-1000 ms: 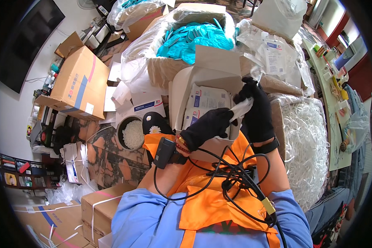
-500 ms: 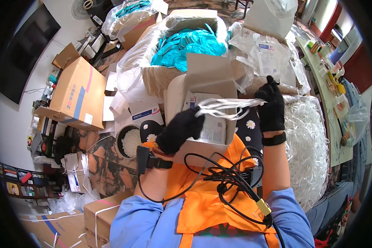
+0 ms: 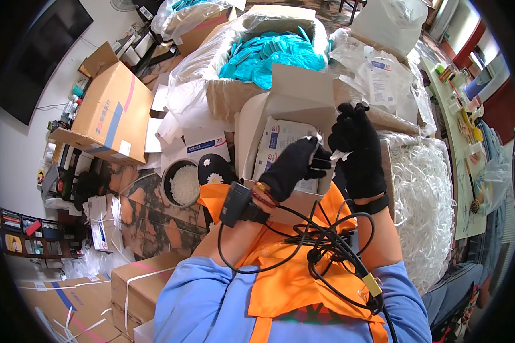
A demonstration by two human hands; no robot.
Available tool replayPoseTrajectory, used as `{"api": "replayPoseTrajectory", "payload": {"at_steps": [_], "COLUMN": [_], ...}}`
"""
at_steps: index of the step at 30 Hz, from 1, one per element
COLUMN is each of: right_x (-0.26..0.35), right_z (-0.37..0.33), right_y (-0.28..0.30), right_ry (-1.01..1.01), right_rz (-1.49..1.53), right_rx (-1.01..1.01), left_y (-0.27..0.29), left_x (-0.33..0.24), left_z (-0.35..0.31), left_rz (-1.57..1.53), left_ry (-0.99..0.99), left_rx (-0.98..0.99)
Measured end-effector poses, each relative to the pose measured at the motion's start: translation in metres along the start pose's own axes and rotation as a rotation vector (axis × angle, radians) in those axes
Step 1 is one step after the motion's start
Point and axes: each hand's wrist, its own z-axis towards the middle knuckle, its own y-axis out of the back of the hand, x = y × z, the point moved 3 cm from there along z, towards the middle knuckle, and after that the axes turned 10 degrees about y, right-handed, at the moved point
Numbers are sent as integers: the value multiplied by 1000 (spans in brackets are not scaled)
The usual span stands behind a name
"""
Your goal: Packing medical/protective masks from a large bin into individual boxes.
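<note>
white strip (image 3: pixel 342 155) is centre of frame, just right of the middle, between the two hands and above the right edge of the box; most of it is hidden. right hand (image 3: pixel 357 151) has its fingers bunched, pinching the strip as far as i can see. left hand (image 3: pixel 292 166) is half curled, fingertips near the strip, a white bit at the index side; can't tell if it's gripping or loose. progress: the box (image 3: pixel 256 117) under the hands already has flat packs (image 3: pixel 286 134) lying in it, how many layers can't tell. its flap stands up, so closing it isn't done. strip handling looks mid-way to me: in the hands, not laid down. loose stock is plentiful: tangled strips (image 3: pixel 420 206) heaped in the carton at right of frame, teal pieces (image 3: pixel 274 54) piled in the lined carton at top centre. clear pouches (image 3: pixel 380 80) lie upper right. pot (image 3: pixel 167 186) left of centre holds white grains. brown carton (image 3: pixel 117 108) at upper left stands with flaps open.
</note>
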Motion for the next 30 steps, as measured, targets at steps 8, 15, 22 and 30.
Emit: {"api": "replayPoseTrajectory", "payload": {"at_steps": [8,15,22,30], "right_x": [-2,0,59,44], "right_z": [9,9,14,-2], "right_y": [20,37,98,44], "right_ry": [21,90,278,286], "right_rz": [-2,-207,-362,-196], "right_rx": [-6,-298,-139,-92], "left_y": [-22,-10,32,44], "left_x": [-2,9,-12,6], "left_z": [-12,-23,-29,-7], "left_rz": [-647,120,361,68], "left_ry": [308,-108,10,277], "left_rx": [151,4,2,-397]}}
